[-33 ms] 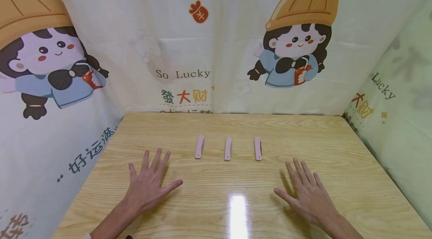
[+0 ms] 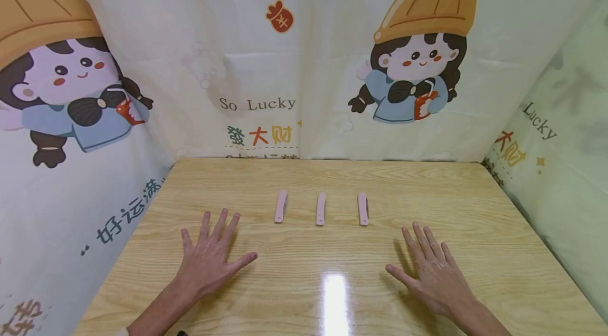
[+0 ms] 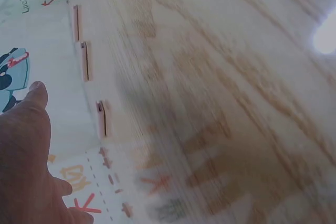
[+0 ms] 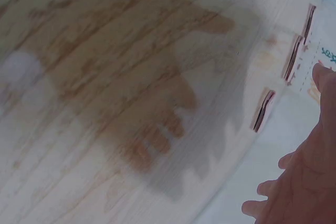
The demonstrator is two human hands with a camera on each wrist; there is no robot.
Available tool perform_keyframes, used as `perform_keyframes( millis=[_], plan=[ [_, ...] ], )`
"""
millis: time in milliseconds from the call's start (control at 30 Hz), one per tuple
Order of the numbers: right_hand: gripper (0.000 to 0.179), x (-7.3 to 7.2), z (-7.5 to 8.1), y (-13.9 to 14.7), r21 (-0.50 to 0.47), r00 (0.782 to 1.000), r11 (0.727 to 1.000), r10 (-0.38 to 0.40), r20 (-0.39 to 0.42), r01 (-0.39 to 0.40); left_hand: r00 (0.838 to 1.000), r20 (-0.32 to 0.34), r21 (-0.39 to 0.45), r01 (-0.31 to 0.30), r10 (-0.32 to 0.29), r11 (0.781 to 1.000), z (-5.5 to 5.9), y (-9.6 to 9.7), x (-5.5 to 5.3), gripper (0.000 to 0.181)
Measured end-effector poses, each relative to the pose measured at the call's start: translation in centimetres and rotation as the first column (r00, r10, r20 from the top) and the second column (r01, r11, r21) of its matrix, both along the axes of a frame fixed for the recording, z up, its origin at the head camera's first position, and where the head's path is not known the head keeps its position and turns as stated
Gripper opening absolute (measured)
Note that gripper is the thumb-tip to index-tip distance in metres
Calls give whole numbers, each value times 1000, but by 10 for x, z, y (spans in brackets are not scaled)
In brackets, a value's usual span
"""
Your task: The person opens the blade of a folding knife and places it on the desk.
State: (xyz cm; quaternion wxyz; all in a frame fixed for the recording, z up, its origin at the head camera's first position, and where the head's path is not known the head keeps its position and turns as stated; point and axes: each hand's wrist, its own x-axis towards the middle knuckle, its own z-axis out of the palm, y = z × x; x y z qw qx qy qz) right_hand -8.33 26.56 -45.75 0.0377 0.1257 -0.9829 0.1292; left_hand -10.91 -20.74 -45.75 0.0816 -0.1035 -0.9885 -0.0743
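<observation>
On a clock face laid over the tabletop (image 2: 271,294), centred between the hands with 12 pointing away from the person, a bright reflection (image 2: 335,304) gleamed at 6, along the near edge of the view. A scrap of pale sleeve (image 2: 122,332) showed at the left wrist, toward 8.

The right hand (image 2: 434,275) was between 3 and 4, back upward, its shadow falling on the wood. Its grip was spread wide, thumb toward 10, and held nothing. The left hand (image 2: 206,265) was between 8 and 9, also back upward; its grip was just as widely splayed, thumb toward 2, with nothing in it.

Farther off, three slim pink pieces lay in a row, well apart from one another and clear of both hands: the right pink strip (image 2: 363,209) between 1 and 2, the middle pink strip (image 2: 320,209) at 12, and the left pink strip (image 2: 281,207) between 10 and 11. Each had a small round dot at its near end, and the wrist views showed a dark line along their edges.

Beyond the tabletop, a printed cloth (image 2: 166,19) hung across 12, bearing a cartoon figure (image 2: 404,96) toward 1 and "So Lucky" lettering (image 2: 257,104) toward 11.
</observation>
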Motion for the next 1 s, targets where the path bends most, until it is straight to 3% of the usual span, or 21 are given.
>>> perform_keyframes(
  millis=[167, 300, 467, 567, 633, 733, 900, 1000],
  plan=[
    [92, 2, -1, -3, -17, 1000, 1000, 8, -13, -8, 1000, 24, 26, 5, -6, 1000, 2, 1, 0, 94],
    [84, 1, 0, -11, -46, 995, 998, 30, -94, -34, 998, 51, 70, 24, -27, 997, 6, 9, -10, 75],
    [56, -3, 3, -30, -85, 979, 993, 61, -192, -79, 994, 99, 140, 21, -35, 990, 6, 29, -43, 51],
    [31, -6, 7, -41, -182, 990, 979, 68, -127, -90, 992, 126, 188, 6, -30, 982, 6, 45, -68, 46],
    [16, -8, 10, -46, -283, 997, 956, 68, -41, -77, 991, 130, 192, 16, -41, 981, 5, 57, -83, 47],
    [9, -11, 12, -50, -445, 990, 894, 100, 99, -46, 990, 130, 148, 28, -48, 989, 1, 71, -100, 52],
    [21, -17, 7, -61, -636, 937, 771, 249, 245, -38, 989, 145, 157, -56, 33, 986, -6, 83, -112, 54],
    [22, -23, 4, -68, -688, 913, 725, 306, 269, -40, 989, 137, 206, -84, 57, 975, -6, 85, -115, 48]
  ],
)
